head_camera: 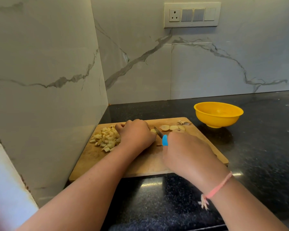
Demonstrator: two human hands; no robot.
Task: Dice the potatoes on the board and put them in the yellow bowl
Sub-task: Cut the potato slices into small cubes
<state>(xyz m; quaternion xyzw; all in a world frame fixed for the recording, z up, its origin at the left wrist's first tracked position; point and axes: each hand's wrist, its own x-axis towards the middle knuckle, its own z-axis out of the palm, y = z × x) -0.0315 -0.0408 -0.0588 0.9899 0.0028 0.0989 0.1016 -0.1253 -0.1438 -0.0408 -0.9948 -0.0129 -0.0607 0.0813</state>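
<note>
A wooden cutting board (145, 162) lies on the black counter. A heap of diced potato (105, 138) sits on its left part. My left hand (135, 135) is curled over a potato piece (153, 130) mid-board, holding it down. My right hand (187, 155) grips a knife with a blue handle (164, 140); its blade (158, 132) rests against that piece. Several potato slices (169, 127) lie at the board's far edge, beside some peel scraps (183, 123). The yellow bowl (218, 116) stands to the right beyond the board; nothing shows inside it.
Marble walls close off the left side and the back. A switch panel (192, 15) hangs on the back wall. The black granite counter (264, 140) stretches right of the board and in front of it.
</note>
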